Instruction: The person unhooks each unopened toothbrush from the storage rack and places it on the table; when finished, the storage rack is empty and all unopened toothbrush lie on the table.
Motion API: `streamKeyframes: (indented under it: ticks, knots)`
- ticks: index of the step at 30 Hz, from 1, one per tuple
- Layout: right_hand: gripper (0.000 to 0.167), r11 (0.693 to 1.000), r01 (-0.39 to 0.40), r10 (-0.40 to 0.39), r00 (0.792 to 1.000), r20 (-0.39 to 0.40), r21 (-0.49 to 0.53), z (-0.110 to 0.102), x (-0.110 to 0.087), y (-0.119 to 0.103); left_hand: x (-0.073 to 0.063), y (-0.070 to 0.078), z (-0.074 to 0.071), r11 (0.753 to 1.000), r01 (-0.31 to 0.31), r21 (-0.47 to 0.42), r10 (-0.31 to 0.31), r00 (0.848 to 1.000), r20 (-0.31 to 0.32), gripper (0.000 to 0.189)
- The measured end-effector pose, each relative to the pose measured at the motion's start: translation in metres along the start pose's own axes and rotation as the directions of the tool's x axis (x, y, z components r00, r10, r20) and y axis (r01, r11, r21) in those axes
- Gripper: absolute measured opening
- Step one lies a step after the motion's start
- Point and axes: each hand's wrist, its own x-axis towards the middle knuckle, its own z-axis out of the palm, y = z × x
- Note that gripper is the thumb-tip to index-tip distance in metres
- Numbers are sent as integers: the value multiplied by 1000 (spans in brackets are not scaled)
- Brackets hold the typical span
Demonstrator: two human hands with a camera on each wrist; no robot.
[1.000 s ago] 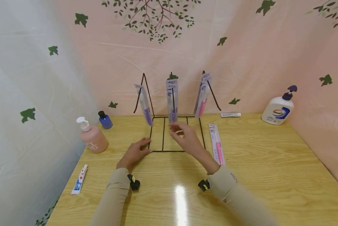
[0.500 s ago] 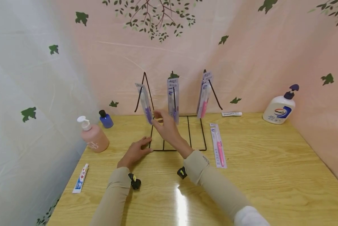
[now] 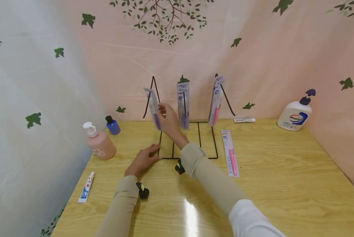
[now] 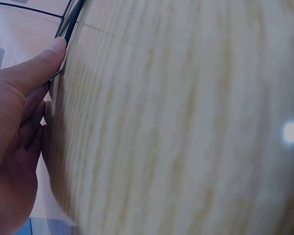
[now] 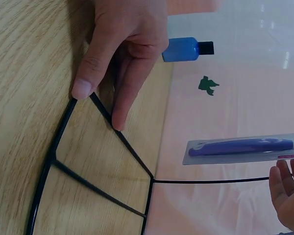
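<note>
Our right hand [image 3: 168, 121] moved toward ten o'clock; wooden bench [image 3: 277, 171], pink cloth [image 3: 200, 56]; left hand [image 3: 143, 161] relaxed, right loosely at purple toothbrush [image 5: 241, 147].

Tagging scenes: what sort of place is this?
Likely a staged tabletop booth: a creased pink leaf-printed backdrop, a yellowish wood-grain table, and a black wire rack holding purple and pink packaged toothbrushes.

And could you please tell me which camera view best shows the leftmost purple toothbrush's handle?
The right wrist view: the purple handle appears large, lengthwise and uncovered by fingers. The head view shows it much smaller; I can't make it out in the left wrist view.
</note>
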Motion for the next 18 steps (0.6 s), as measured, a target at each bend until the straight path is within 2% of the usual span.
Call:
streamKeyframes:
  ticks: [6, 10, 18]
  knots:
    - [25, 1000, 5, -6, 1000, -30, -17, 4, 4, -2, 1, -1, 2, 1000, -11, 22, 11, 1000, -9, 60]
    - [21, 1000, 20, -19, 999, -49, 10, 5, 3, -1, 1, -1, 2, 1000, -5, 24, 5, 1000, -8, 60]
    - [26, 997, 55, -53, 998, -38, 57, 1, -6, -1, 1, -1, 0, 1000, 7, 28, -7, 1000, -2, 59]
